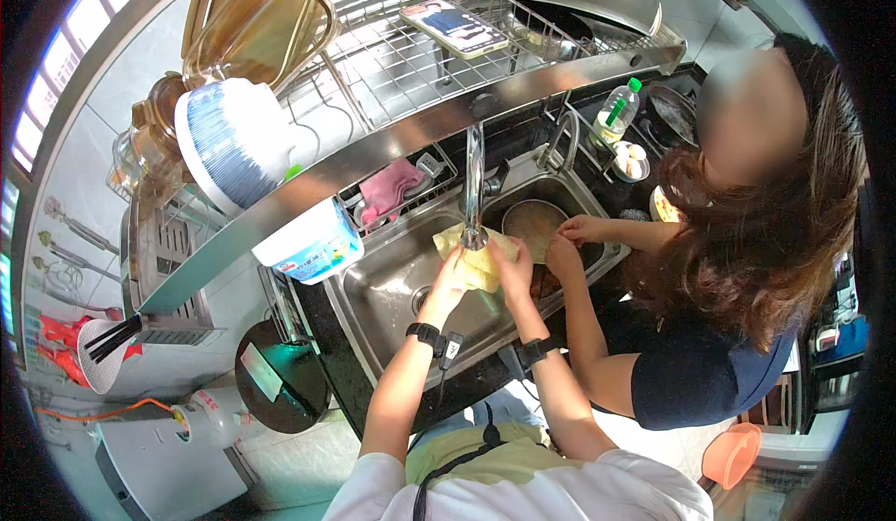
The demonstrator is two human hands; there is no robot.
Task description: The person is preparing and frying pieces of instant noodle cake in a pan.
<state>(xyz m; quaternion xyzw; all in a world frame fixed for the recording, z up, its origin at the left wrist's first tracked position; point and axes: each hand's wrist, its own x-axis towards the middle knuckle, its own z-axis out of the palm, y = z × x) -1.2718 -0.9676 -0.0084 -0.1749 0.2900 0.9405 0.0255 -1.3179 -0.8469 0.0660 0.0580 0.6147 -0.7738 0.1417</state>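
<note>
A yellow cloth (479,269) is spread between my two hands, right under the spout of the chrome faucet (474,192). My left hand (450,277) grips its left side and my right hand (514,266) its right side. Both are above the left basin of the stainless steel sink (385,269). Whether water is running cannot be made out. Dark straps with small devices circle both my wrists. In the right basin sits a round metal pot (528,219). Over it are the hands (575,241) of another person, close to my right hand.
A steel dish rack (413,129) spans above the sink, with a phone (455,28) on it. A pink cloth (390,189) hangs behind the left basin. A white bucket (311,241) stands left. The co-worker (707,353) stands at my right, near eggs (631,162) and a bottle (617,109).
</note>
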